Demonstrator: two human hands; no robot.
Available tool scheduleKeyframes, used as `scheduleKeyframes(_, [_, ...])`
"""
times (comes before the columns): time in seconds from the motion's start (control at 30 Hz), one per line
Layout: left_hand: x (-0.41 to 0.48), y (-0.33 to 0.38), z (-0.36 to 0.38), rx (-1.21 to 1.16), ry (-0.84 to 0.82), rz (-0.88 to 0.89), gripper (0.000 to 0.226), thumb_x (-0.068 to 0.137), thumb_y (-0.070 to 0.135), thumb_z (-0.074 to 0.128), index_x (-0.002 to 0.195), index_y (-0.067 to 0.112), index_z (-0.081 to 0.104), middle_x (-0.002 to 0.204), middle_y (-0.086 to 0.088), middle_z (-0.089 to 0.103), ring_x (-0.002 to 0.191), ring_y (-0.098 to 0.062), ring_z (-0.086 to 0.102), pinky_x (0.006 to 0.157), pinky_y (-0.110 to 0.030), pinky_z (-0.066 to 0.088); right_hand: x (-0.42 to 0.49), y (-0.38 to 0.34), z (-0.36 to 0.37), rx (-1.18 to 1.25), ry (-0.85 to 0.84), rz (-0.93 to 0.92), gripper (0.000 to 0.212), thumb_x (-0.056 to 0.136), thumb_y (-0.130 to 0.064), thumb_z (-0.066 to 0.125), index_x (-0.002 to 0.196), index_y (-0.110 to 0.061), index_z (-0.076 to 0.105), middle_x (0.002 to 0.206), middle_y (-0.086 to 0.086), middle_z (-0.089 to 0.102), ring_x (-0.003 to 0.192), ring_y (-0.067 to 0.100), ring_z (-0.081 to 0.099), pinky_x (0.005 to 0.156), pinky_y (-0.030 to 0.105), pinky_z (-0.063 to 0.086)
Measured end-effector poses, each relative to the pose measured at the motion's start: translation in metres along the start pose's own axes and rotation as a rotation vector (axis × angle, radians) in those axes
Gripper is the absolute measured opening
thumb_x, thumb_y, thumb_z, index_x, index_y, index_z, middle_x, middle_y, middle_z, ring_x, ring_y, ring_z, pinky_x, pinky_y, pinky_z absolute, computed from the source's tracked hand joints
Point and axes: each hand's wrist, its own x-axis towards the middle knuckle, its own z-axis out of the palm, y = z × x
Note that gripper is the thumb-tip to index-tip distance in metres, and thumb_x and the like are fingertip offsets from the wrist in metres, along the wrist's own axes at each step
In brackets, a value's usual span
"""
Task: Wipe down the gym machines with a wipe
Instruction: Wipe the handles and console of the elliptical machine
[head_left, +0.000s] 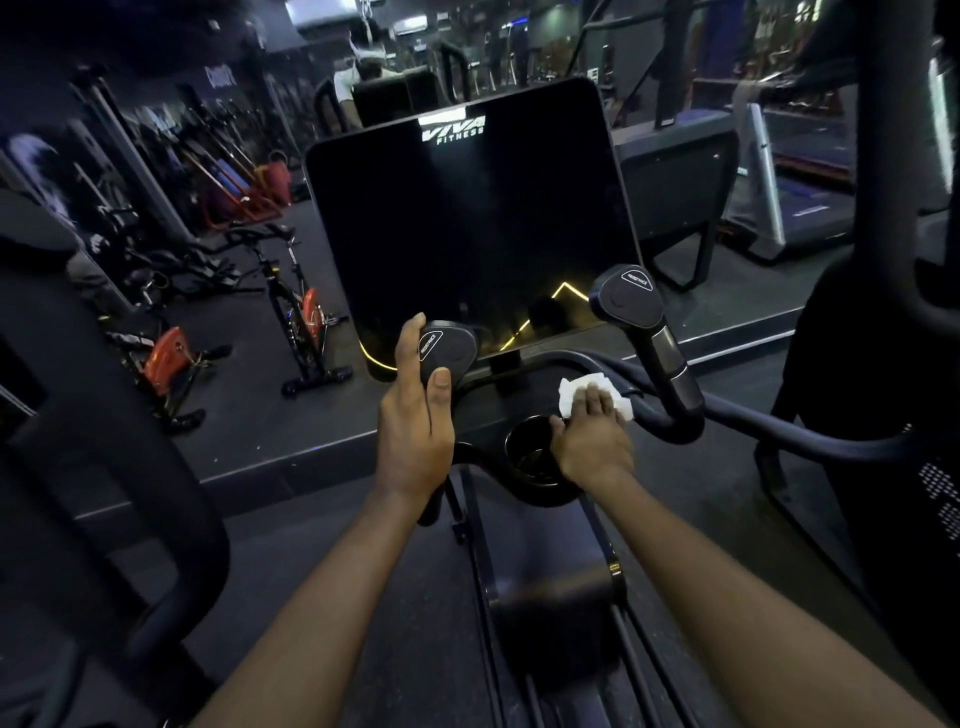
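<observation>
A black cardio machine stands in front of me, its dark console screen (467, 228) marked VIVA FITNESS. My left hand (415, 415) grips the left handle's resistance knob (449, 351), thumb on its near edge. My right hand (592, 436) lies flat, fingers straight, pressing a white wipe (574, 387) onto the black tray below the screen, just beside the round cup holder (530, 457). The right handle with its own knob (631, 296) rises just right of the wipe.
Orange and black spin bikes (301, 322) stand on the left on the dark floor. A treadmill (779, 197) is at the back right. Thick black machine arms frame the left (130, 493) and right (883, 260) edges. A mirror behind shows a person.
</observation>
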Motion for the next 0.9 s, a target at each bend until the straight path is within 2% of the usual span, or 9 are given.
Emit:
scheduleKeyframes(0.1, [0.001, -0.002, 0.0, -0.011, 0.005, -0.001, 0.05, 0.109, 0.024, 0.036, 0.158, 0.015, 0.025, 0.098, 0.015, 0.061, 0.068, -0.009, 0.055, 0.066, -0.019, 0.046, -0.043, 0.001, 0.003, 0.058, 0.025, 0.014, 0.07, 0.106, -0.04, 0.037, 0.16, -0.004, 0.012, 0.169, 0.014, 0.008, 0.153, 0.032, 0.018, 0.124, 0.042, 0.02])
scheduleKeyframes(0.17, [0.0, -0.002, 0.0, -0.009, -0.002, -0.013, 0.05, 0.109, 0.026, 0.036, 0.158, 0.017, 0.025, 0.09, 0.006, 0.061, 0.064, -0.014, 0.054, 0.062, -0.029, 0.049, -0.068, 0.005, 0.004, 0.044, 0.022, -0.001, 0.069, 0.106, -0.042, 0.036, 0.161, -0.007, 0.011, 0.169, 0.012, 0.009, 0.151, 0.032, 0.025, 0.12, 0.04, 0.026])
scheduleKeyframes(0.23, [-0.001, -0.002, 0.0, 0.007, 0.003, -0.018, 0.051, 0.109, 0.028, 0.035, 0.158, 0.017, 0.025, 0.08, 0.006, 0.056, 0.058, -0.015, 0.051, 0.057, -0.033, 0.047, -0.067, 0.008, 0.003, 0.11, 0.008, -0.039, 0.067, 0.107, -0.039, 0.038, 0.161, -0.007, 0.014, 0.169, 0.011, 0.01, 0.149, 0.033, 0.03, 0.116, 0.041, 0.032])
scheduleKeyframes(0.4, [-0.002, 0.005, 0.0, 0.016, 0.036, -0.03, 0.049, 0.11, 0.025, 0.036, 0.158, 0.019, 0.027, 0.088, 0.004, 0.05, 0.067, -0.02, 0.054, 0.066, -0.037, 0.053, -0.034, -0.002, 0.0, 0.6, 0.052, 0.131, 0.064, 0.104, -0.023, 0.052, 0.16, -0.008, 0.022, 0.166, 0.016, 0.021, 0.15, 0.034, 0.026, 0.119, 0.034, 0.022])
scheduleKeyframes(0.5, [-0.001, 0.003, 0.002, 0.027, 0.039, -0.053, 0.048, 0.11, 0.026, 0.035, 0.158, 0.023, 0.026, 0.073, 0.002, 0.05, 0.056, -0.014, 0.046, 0.057, -0.037, 0.049, -0.055, -0.011, 0.009, 0.885, 0.117, 0.337, 0.062, 0.104, -0.033, 0.053, 0.158, -0.018, 0.029, 0.153, 0.017, 0.045, 0.14, 0.038, 0.043, 0.113, 0.04, 0.035])
scheduleKeyframes(0.63, [-0.002, 0.002, 0.002, 0.026, 0.05, -0.051, 0.049, 0.11, 0.026, 0.035, 0.158, 0.024, 0.025, 0.067, 0.012, 0.045, 0.05, -0.009, 0.042, 0.05, -0.024, 0.04, -0.084, -0.014, 0.035, 1.153, 0.16, 0.485, 0.062, 0.101, -0.042, 0.055, 0.157, -0.022, 0.035, 0.151, 0.012, 0.049, 0.139, 0.031, 0.046, 0.116, 0.041, 0.036])
scheduleKeyframes(0.77, [-0.001, 0.001, 0.001, 0.01, 0.025, -0.049, 0.049, 0.11, 0.025, 0.035, 0.158, 0.022, 0.025, 0.078, 0.013, 0.052, 0.055, -0.017, 0.047, 0.054, -0.034, 0.045, -0.061, -0.012, 0.034, 1.432, 0.094, 0.464, 0.068, 0.094, -0.063, 0.048, 0.154, -0.031, 0.038, 0.152, 0.0, 0.049, 0.14, 0.023, 0.045, 0.118, 0.046, 0.035])
scheduleKeyframes(0.83, [-0.001, 0.0, 0.0, -0.004, 0.013, -0.042, 0.049, 0.11, 0.024, 0.036, 0.158, 0.02, 0.026, 0.087, 0.013, 0.056, 0.059, -0.019, 0.051, 0.056, -0.031, 0.047, -0.053, -0.012, 0.033, 1.403, 0.106, 0.465, 0.06, 0.098, -0.058, 0.048, 0.15, -0.028, 0.045, 0.147, 0.003, 0.054, 0.137, 0.025, 0.049, 0.116, 0.047, 0.038])
scheduleKeyframes(0.9, [-0.002, 0.0, 0.0, -0.014, 0.013, -0.033, 0.05, 0.11, 0.026, 0.035, 0.158, 0.018, 0.026, 0.082, 0.001, 0.057, 0.054, -0.013, 0.047, 0.052, -0.023, 0.041, -0.068, -0.015, 0.033, 1.238, 0.207, 0.47, 0.051, 0.104, -0.046, 0.047, 0.146, -0.016, 0.052, 0.141, 0.01, 0.06, 0.133, 0.029, 0.053, 0.112, 0.037, 0.041])
